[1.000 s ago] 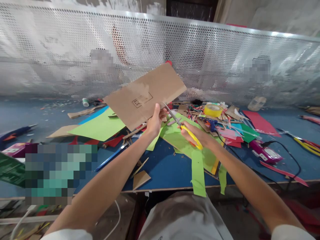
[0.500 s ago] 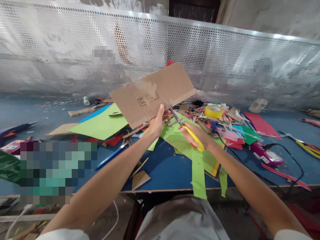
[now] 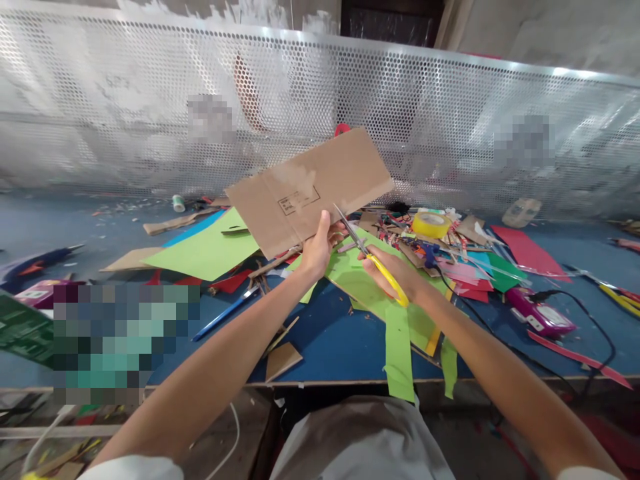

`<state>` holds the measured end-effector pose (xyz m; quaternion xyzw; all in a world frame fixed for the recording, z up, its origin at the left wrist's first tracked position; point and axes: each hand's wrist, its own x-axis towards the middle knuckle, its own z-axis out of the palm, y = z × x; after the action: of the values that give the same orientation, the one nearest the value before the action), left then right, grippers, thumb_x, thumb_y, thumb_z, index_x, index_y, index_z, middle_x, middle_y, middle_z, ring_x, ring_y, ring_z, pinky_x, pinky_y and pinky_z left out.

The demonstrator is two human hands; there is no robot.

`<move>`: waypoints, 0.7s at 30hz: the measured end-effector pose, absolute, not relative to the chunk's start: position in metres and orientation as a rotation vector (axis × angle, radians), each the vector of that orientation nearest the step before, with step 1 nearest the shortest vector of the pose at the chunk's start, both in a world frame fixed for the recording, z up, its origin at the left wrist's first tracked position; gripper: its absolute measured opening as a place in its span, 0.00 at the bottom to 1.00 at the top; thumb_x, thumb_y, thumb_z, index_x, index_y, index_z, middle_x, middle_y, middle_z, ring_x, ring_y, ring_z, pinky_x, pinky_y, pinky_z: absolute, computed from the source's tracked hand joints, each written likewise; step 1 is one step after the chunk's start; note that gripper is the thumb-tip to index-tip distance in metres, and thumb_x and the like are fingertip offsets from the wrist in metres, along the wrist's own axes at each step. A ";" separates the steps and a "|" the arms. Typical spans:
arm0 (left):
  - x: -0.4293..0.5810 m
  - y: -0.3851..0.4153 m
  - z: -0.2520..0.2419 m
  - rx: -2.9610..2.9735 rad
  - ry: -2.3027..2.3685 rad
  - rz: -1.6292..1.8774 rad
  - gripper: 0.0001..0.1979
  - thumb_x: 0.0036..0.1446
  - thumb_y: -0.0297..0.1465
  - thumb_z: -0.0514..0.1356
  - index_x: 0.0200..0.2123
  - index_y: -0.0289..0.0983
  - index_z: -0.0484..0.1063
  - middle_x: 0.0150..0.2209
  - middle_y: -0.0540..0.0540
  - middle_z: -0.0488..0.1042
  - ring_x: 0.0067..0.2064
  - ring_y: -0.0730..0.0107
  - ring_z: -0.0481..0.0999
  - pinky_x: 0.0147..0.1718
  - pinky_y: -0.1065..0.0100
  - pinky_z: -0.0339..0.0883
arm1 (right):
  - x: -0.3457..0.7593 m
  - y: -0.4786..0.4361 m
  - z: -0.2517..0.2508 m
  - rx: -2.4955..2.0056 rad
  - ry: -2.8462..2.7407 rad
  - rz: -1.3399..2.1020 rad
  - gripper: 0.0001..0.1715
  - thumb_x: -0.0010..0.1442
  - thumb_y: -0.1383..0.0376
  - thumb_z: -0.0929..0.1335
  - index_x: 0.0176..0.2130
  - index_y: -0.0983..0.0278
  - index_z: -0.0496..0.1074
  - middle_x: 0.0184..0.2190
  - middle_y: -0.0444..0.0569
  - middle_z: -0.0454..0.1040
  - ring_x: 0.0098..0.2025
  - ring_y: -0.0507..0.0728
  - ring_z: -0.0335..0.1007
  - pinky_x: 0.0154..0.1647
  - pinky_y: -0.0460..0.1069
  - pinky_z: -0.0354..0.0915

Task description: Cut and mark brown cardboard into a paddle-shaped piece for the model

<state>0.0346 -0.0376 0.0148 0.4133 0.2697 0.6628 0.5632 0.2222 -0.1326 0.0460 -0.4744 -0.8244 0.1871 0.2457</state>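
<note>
A brown piece of cardboard [image 3: 310, 187] with a printed box mark is held up, tilted, above the table. My left hand [image 3: 319, 247] grips its lower edge, thumb on the near face and fingers behind. My right hand [image 3: 387, 273] is closed round the yellow handles of a pair of scissors [image 3: 389, 277]. The scissor blades point up and left, their tips at the cardboard's lower edge just right of my left thumb. Whether the blades bite into the cardboard I cannot tell. Light green paper [image 3: 375, 287] lies below both hands, with strips hanging over the table's edge.
Yellow tape [image 3: 431, 225] sits among paper and cardboard scraps at right. A purple device [image 3: 540, 312] with a black cable lies nearby, and pliers [image 3: 613, 293] farther right. A blue pen-shaped tool [image 3: 225, 315] lies left. A perforated metal panel [image 3: 290, 87] stands behind the blue table [image 3: 330, 347].
The view has shifted slightly, so everything sits a little farther right. My hands, the cardboard and the scissors keep nearly the same pose; the scissor handles look closer together.
</note>
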 end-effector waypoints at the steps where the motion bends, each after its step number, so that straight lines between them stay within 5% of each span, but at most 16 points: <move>1: 0.035 -0.038 0.015 0.960 0.641 1.562 0.33 0.51 0.65 0.70 0.33 0.39 0.78 0.39 0.40 0.83 0.43 0.58 0.82 0.43 0.59 0.73 | 0.222 -0.133 0.047 -1.294 -2.251 0.513 0.31 0.76 0.38 0.55 0.47 0.59 0.65 0.30 0.44 0.70 0.27 0.57 0.65 0.32 0.51 0.57; 13: 0.034 -0.036 0.015 0.993 0.643 1.548 0.32 0.55 0.64 0.67 0.34 0.39 0.78 0.40 0.40 0.83 0.44 0.60 0.83 0.43 0.60 0.73 | 0.221 -0.140 0.048 -1.234 -2.185 0.728 0.34 0.73 0.33 0.56 0.48 0.58 0.63 0.23 0.37 0.60 0.21 0.53 0.56 0.24 0.48 0.52; 21: 0.034 -0.036 0.011 1.029 0.689 1.528 0.32 0.57 0.65 0.66 0.34 0.39 0.79 0.40 0.39 0.84 0.41 0.59 0.82 0.41 0.59 0.73 | 0.223 -0.130 0.038 -1.262 -2.220 0.522 0.30 0.76 0.37 0.55 0.45 0.58 0.63 0.28 0.43 0.67 0.27 0.56 0.64 0.30 0.50 0.56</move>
<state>0.0338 -0.0359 0.0108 0.4355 0.2916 0.6466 0.5543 0.2228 -0.1300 0.0382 -0.4668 -0.8215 0.1930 0.2644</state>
